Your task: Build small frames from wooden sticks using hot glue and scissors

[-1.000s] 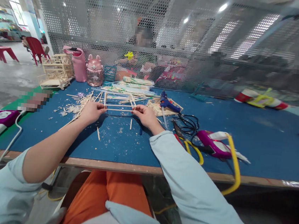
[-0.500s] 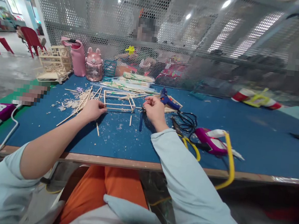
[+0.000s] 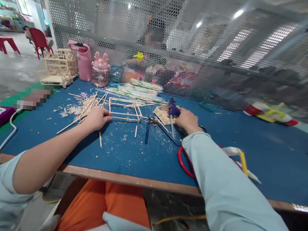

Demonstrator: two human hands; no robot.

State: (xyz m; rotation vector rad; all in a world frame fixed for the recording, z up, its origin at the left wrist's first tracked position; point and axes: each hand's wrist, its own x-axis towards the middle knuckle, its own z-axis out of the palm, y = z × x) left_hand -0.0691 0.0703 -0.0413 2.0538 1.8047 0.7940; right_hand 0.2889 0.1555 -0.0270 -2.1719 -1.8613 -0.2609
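Note:
My left hand [image 3: 98, 118] pinches the near left corner of a small open frame of thin wooden sticks [image 3: 125, 115], which rests on the blue table mat. At the right, my right hand [image 3: 186, 121] is closed round a blue glue gun [image 3: 172, 108] with a glue stick at its back. Pliers with blue handles [image 3: 147, 132] lie spread between the frame and my right hand. A short loose stick [image 3: 136, 131] lies in front of the frame. Behind the glue gun is a flat wooden lattice piece [image 3: 162, 115], partly covered.
Loose sticks [image 3: 88, 107] and shavings lie left of the frame. Pink bottles [image 3: 84, 64], a wooden model [image 3: 60, 67] and stick bundles [image 3: 137, 90] stand or lie behind. Red-handled scissors [image 3: 183, 162] are beside my right sleeve. A person [image 3: 153, 38] sits beyond the mesh.
My right hand has moved right, from beside the frame's right end to the glue gun, and has taken hold of it. My left hand stays at the frame. The view has shifted slightly.

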